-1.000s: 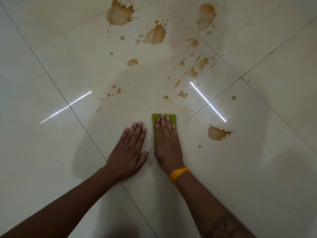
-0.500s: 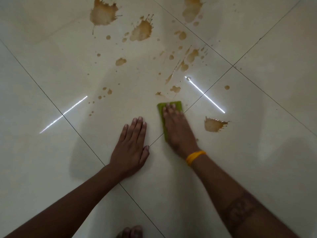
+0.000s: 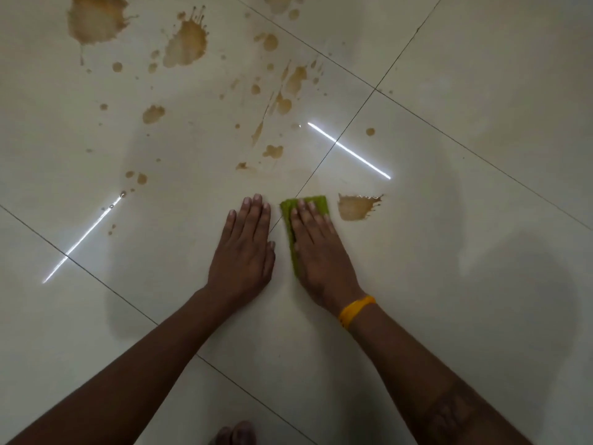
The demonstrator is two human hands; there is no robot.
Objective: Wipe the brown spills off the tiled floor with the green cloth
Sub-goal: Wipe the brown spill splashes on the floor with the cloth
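Observation:
My right hand lies flat on the green cloth and presses it onto the cream tiled floor; only the cloth's far and left edges show past my fingers. A brown spill sits just right of the cloth, apart from it. My left hand rests flat on the tile beside the cloth, fingers together, holding nothing. Further away lie several brown spills: a big blotch, a splash, streaks and small drops.
Dark grout lines cross the floor diagonally. Two bright light reflections streak the glossy tiles. Toes of a foot show at the bottom edge. A yellow band circles my right wrist.
My right hand slid the cloth away and rightward, then back toward me, ending close to the spill on its right. Small stains just ahead of the cloth look fainter. My left hand stayed planted.

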